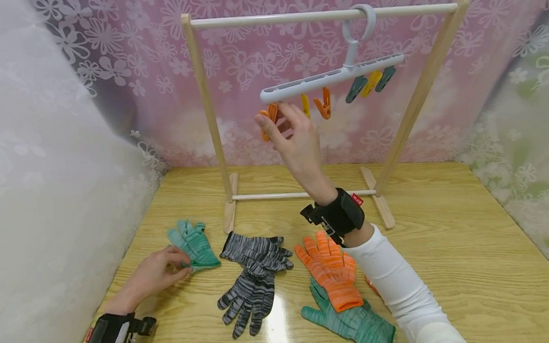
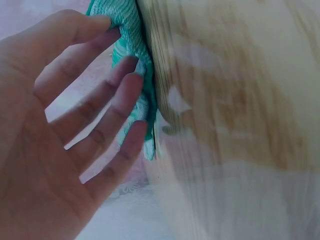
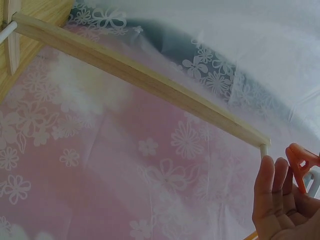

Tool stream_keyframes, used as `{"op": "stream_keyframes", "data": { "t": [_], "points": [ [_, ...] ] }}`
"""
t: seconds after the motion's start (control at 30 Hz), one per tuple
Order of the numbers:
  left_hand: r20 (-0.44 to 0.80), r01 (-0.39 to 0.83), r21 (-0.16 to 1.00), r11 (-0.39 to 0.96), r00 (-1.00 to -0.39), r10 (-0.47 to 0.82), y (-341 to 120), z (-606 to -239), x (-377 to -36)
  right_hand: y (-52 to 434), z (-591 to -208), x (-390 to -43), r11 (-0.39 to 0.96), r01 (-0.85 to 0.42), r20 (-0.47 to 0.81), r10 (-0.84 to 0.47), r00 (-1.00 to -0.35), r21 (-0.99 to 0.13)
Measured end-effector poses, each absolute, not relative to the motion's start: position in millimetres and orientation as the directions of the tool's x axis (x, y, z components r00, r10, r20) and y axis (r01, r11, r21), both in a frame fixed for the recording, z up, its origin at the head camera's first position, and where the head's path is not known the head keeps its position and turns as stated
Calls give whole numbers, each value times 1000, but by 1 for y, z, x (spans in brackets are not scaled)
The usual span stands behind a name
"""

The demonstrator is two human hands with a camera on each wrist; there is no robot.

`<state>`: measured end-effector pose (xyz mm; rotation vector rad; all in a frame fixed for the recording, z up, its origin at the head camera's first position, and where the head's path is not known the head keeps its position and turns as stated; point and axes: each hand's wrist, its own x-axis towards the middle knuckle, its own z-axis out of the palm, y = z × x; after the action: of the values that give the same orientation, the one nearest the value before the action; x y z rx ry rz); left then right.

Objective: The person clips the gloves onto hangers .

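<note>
My right hand [image 1: 296, 139] is raised at about 12 o'clock from my chest, up under the grey clip hanger [image 1: 330, 78] that hooks over the top bar of the wooden rack [image 1: 206, 107]. Its fingers [image 3: 272, 192] are held nearly straight and close together, loosely spread, with the tips at the orange clip [image 1: 268, 119] hanging at the hanger's 9 o'clock end; in the right wrist view that clip sits just beside my fingertips, and I cannot tell whether I pinch it or only touch it. More clips, orange, yellow and green, hang along the hanger toward 3 o'clock.

My left hand [image 1: 156, 273] lies low on the wooden surface [image 1: 446, 245] at about 9 o'clock. Its fingers [image 2: 117, 107] are relaxed and only slightly bent, the tips touching the cuff edge of the small green glove [image 1: 193, 245], which lies flat with its own fingers pointing to 12 o'clock; nothing is gripped.

To 3 o'clock of that glove lie two grey striped gloves [image 1: 254, 276], one overlapping the other. Further toward 3 o'clock an orange glove [image 1: 331, 267] rests partly on top of a second green glove [image 1: 352, 323] near my right sleeve [image 1: 401, 284]. The rack's feet stand on the surface at 12 o'clock of all the gloves, in front of a pink flowered curtain [image 1: 132, 44]
</note>
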<state>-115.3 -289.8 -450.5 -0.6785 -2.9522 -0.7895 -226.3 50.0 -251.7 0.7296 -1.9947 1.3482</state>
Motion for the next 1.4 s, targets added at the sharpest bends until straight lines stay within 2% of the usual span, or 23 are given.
{"op": "stream_keyframes", "data": {
  "t": [0.2, 0.4, 0.6, 0.73, 1.0, 1.4],
  "points": [
    [235, 407, 415, 814, -912, 336, -284, -446, -115, 49, -253, -227, 286, -735, 745, -94, -661, -615],
    [342, 389, 456, 801, -907, 246, -278, -440, -117, 50, -254, -227, 230, -733, 734, -98, -672, -640],
    [432, 463, 465, 755, -863, 263, -270, -441, -122, 50, -254, -228, 186, -721, 715, -107, -691, -668],
    [445, 505, 445, 740, -842, 307, -264, -442, -127, 51, -253, -227, 207, -700, 697, -100, -710, -683],
    [394, 474, 495, 729, -869, 297, -250, -438, -135, 53, -251, -226, 220, -683, 685, -82, -724, -696],
    [526, 486, 502, 715, -828, 194, -237, -413, -148, 54, -252, -225, 164, -675, 677, -53, -734, -719]
  ]
}}
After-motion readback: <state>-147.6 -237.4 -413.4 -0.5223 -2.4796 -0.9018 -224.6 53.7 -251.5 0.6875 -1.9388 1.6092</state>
